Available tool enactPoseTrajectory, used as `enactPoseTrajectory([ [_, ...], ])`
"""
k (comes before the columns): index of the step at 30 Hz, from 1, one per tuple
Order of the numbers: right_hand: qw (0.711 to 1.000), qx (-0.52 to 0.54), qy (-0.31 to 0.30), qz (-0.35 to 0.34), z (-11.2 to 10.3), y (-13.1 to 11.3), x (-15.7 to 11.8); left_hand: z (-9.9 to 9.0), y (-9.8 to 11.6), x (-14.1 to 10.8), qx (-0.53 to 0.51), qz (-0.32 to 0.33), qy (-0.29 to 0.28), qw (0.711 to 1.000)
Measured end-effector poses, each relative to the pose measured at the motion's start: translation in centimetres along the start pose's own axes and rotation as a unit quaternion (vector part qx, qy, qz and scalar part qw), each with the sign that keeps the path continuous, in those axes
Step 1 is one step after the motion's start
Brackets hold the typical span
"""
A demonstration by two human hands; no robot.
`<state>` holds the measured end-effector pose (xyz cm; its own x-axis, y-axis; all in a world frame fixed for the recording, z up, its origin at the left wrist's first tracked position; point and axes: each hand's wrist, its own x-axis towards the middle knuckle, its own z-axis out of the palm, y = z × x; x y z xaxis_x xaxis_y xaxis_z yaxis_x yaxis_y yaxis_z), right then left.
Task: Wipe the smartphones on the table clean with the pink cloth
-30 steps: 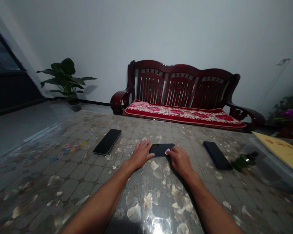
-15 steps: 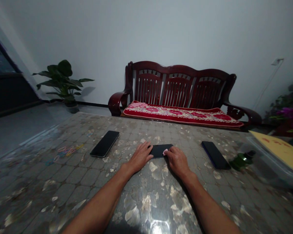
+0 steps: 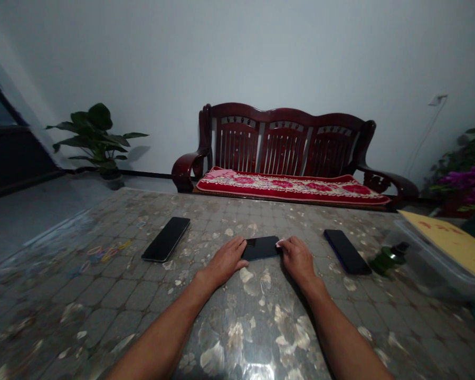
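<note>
A dark smartphone (image 3: 262,248) lies sideways, screen up, on the patterned tabletop in front of me. My left hand (image 3: 228,258) grips its left end, thumb along the near edge and fingers at the far side. At the right end of the screen, my right hand (image 3: 298,258) pinches a small pinkish-white cloth (image 3: 279,243), mostly hidden by the fingers. Another black phone (image 3: 167,239) rests to the left of my hands. To the right lies a third phone (image 3: 347,252) with a bluish edge.
Several coloured rubber bands (image 3: 98,256) lie at the left. On the right are a green bottle (image 3: 388,259) and a clear plastic box (image 3: 427,264) with a yellow sheet (image 3: 451,240) on top. Beyond the table (image 3: 114,311) stands a wooden bench (image 3: 285,142).
My right hand has slid the cloth rightward along the screen to the phone's right end. My left hand keeps its hold. The whole view has shifted slightly.
</note>
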<state>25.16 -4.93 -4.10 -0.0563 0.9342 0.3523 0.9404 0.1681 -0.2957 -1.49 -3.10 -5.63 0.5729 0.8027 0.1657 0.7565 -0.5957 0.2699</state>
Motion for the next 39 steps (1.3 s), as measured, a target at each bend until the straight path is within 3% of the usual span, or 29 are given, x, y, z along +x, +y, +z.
enactPoseTrajectory([
  [13, 0.978, 0.174, 0.021, 0.118, 0.8, 0.5, 1.1, -1.4, 1.3, 0.4, 0.045, 0.013, -0.001, 0.999],
  [20, 0.980, 0.149, 0.044, 0.122, 1.2, 0.5, 1.2, -1.3, 2.4, 0.0, 0.076, -0.005, -0.018, 0.997],
  [27, 0.972, 0.190, 0.059, 0.125, 1.7, 1.0, 1.3, -1.2, 3.1, 0.4, 0.096, -0.029, -0.039, 0.994],
  [30, 0.955, 0.245, 0.066, 0.157, 2.3, 1.6, 1.7, -1.3, 3.4, 0.5, 0.113, -0.021, -0.041, 0.993],
  [36, 0.879, 0.431, 0.114, 0.170, 3.1, 2.0, 3.1, -2.7, 3.3, 0.8, 0.076, -0.039, -0.049, 0.995],
  [39, 0.879, 0.425, 0.170, 0.138, 2.4, 1.5, 3.1, -3.4, 2.9, 0.8, 0.036, -0.065, -0.057, 0.996],
])
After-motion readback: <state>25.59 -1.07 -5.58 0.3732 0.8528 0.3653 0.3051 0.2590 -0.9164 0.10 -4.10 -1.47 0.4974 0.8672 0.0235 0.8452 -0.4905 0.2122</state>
